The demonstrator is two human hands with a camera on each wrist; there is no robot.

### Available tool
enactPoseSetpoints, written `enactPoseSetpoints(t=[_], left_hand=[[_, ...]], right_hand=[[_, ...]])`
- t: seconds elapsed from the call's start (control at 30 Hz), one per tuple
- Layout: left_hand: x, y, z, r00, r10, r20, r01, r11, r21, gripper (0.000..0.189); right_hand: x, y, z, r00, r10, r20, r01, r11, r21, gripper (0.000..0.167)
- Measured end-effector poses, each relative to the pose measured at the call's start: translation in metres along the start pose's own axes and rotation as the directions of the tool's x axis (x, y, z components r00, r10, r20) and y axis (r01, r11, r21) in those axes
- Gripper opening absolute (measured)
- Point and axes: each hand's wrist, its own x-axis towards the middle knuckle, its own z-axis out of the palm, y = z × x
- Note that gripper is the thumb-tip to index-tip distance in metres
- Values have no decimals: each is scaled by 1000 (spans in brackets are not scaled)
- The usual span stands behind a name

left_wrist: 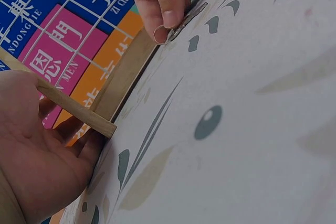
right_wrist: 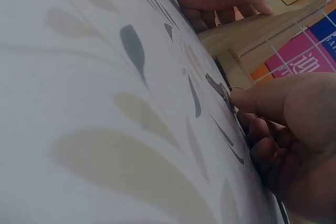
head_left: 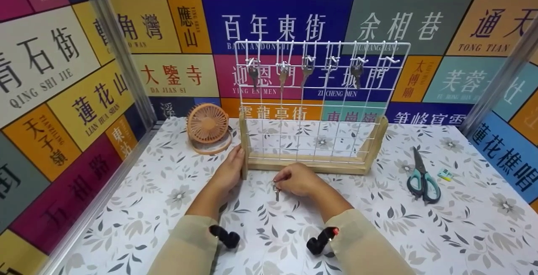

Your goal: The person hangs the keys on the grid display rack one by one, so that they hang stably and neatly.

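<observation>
In the head view, my right hand pinches a small metal key by its ring, low over the table in front of the rack. The right wrist view shows the key lying close to the tabletop, its ring at the thumb and fingertips. My left hand rests against the outer side of the rack's left wooden upright; in the left wrist view its fingers lie beside the wood, partly hidden by it. The white wire rack bears several hooks, with keys hanging on some.
An orange fan stands left of the rack. Scissors with teal and dark handles lie at the right, beside a small green-and-yellow packet. Sign-covered walls rise behind and at the sides of the flower-patterned table.
</observation>
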Motion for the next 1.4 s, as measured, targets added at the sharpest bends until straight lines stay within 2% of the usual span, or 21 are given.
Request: enactPoseSetpoints(t=[0.17,0.33,0.53,0.77,0.83,1.0,1.07,1.23,1.4], left_hand=[[1,0,0,1000,18,-7,-18,1000,11,71],[1,0,1,1000,13,-8,-13,1000,0,70],[0,0,0,1000,7,-5,-7,1000,-11,69],[-1,0,0,999,33,16,-32,998,-52,69],[-1,0,0,1000,20,12,-20,999,-48,70],[-1,1,0,1000,-3,14,3,999,-40,71],[0,1,0,1000,3,13,-2,999,-32,70],[1,0,0,1000,24,4,-24,1000,-15,73],[1,-1,0,1000,22,-2,-22,999,-36,74]], right_hand=[[0,0,-1,1000,15,-13,-15,1000,18,5],[-2,1,-4,999,31,-15,-28,991,132,8],[-4,-5,-13,997,22,-80,0,963,271,9],[-12,-25,-40,991,59,-123,13,854,521,19],[-18,-32,-51,985,49,-167,57,818,573,19],[-34,-44,-75,971,15,-238,159,703,693,19],[-40,-45,-84,967,14,-254,179,672,718,17],[-56,-42,-110,946,11,-325,240,652,719,8],[-74,-39,-148,914,10,-405,311,625,716,9]])
